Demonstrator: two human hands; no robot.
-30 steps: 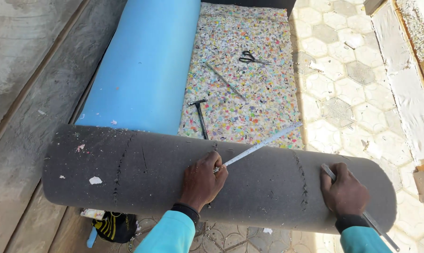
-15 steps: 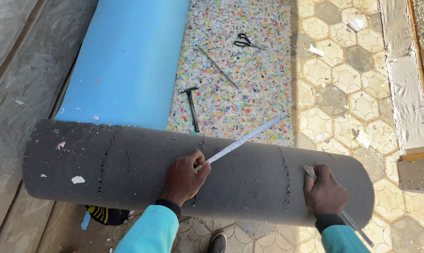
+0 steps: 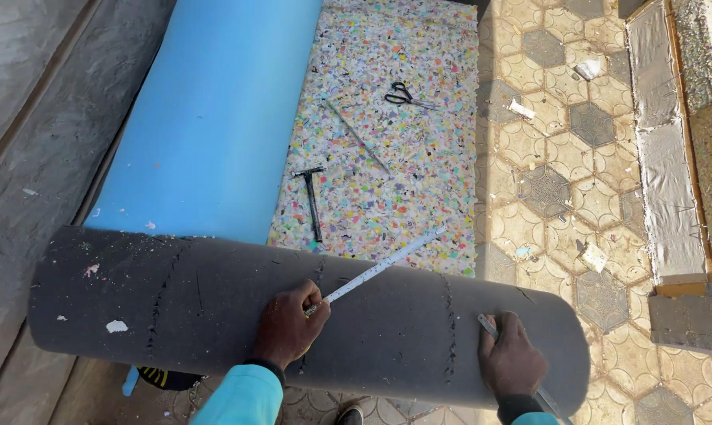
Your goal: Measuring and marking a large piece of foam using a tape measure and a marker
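Dark grey foam roll (image 3: 214, 303): lay crosswise nearest the person, its left end over the concrete and its right end over the tiled floor (image 3: 545, 197); faint dotted lines crossed its surface and a few white flecks sat on its left part.
Left hand (image 3: 287, 327): rested on the roll near its middle, fingers curled shut round the near end of a white measuring strip (image 3: 383, 265), pinning it to the foam.
Measuring strip: ran up and to the right from that hand, its far end lying over the speckled foam.
Right hand (image 3: 512, 364): pressed on the roll towards its right end, closed round a slim metal tool (image 3: 488, 327) whose tip touched the grey foam; what kind of tool it was could not be told.
Sleeves: turquoise, with dark cuffs.
Speckled foam sheet (image 3: 419, 165): multicoloured, spread flat just beyond the roll.
Hammer (image 3: 312, 201): dark, lay on the speckled sheet close to the blue roll.
Thin rod (image 3: 360, 135): lay slantwise farther up the sheet.
Scissors (image 3: 405, 95): black-handled, farthest on the sheet.
Blue foam roll (image 3: 214, 110): lay lengthwise, left of the speckled sheet, touching it.
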